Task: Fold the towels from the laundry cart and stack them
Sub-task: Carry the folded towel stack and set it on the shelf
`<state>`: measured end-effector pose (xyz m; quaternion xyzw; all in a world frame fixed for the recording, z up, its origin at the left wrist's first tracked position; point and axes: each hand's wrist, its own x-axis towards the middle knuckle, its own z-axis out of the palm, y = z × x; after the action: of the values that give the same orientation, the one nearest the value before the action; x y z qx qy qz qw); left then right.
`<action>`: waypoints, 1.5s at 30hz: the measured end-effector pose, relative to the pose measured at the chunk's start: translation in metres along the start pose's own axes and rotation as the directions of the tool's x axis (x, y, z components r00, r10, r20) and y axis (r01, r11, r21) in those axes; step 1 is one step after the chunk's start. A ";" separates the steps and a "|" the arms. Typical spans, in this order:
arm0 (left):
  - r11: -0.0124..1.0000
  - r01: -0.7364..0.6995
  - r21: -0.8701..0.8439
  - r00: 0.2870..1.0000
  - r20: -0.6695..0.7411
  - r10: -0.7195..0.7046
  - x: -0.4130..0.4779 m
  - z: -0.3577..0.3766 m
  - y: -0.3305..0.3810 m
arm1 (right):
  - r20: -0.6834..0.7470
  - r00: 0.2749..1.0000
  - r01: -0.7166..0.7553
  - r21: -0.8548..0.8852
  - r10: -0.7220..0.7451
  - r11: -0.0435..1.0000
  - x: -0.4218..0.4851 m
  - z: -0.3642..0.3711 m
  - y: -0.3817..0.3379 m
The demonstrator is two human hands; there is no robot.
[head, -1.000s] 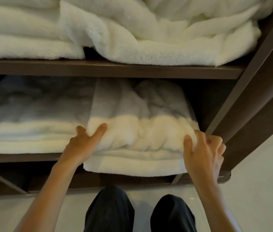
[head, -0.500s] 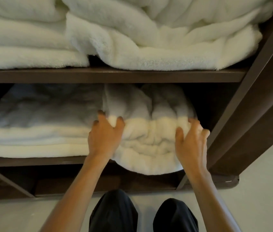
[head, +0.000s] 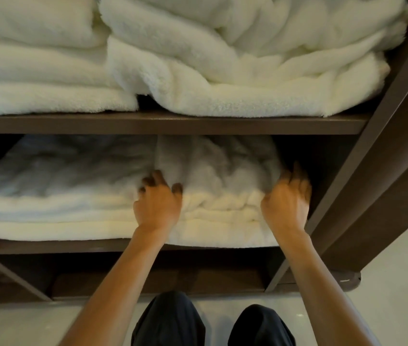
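Observation:
A folded white towel (head: 220, 211) lies on the lower shelf (head: 55, 245) of a dark brown rack, right of another folded stack (head: 53, 208). My left hand (head: 158, 203) presses on the towel's left front part, fingers curled into the pile. My right hand (head: 286, 203) clasps the towel's right edge, close to the rack's side post. The towel's front edge lines up roughly with the shelf's front edge. Its back half is in shadow under the upper shelf.
The upper shelf (head: 173, 123) carries a neat folded stack (head: 43, 71) at left and a loosely piled white towel (head: 235, 66) at right. A slanted brown side post (head: 362, 176) bounds the rack on the right. My dark trouser legs (head: 170, 323) stand on pale floor below.
Both hands have pushed the towel deeper into the lower shelf; its overhanging front edge moved back to the shelf edge. The hands reached further in.

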<state>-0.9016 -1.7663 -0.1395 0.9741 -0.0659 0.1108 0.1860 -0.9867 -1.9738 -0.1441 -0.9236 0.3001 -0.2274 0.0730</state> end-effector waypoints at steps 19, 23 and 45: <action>0.950 -0.308 0.056 0.899 0.345 0.271 0.001 0.004 -0.004 | 0.448 0.894 0.032 -0.046 -0.008 0.998 0.002 0.008 0.011; 0.961 -0.277 0.016 0.775 0.594 0.214 -0.026 -0.054 -0.002 | 0.679 0.734 0.061 -0.092 0.018 0.994 -0.009 -0.040 -0.001; 0.748 0.663 -0.002 0.454 0.796 -0.401 -0.207 -0.413 -0.010 | 0.956 0.146 -0.059 0.267 -0.256 0.962 -0.132 -0.351 -0.133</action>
<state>-1.1794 -1.5829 0.1815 0.8536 0.1593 -0.3808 0.3178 -1.1749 -1.7878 0.1529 -0.8489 0.0882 0.3893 0.3464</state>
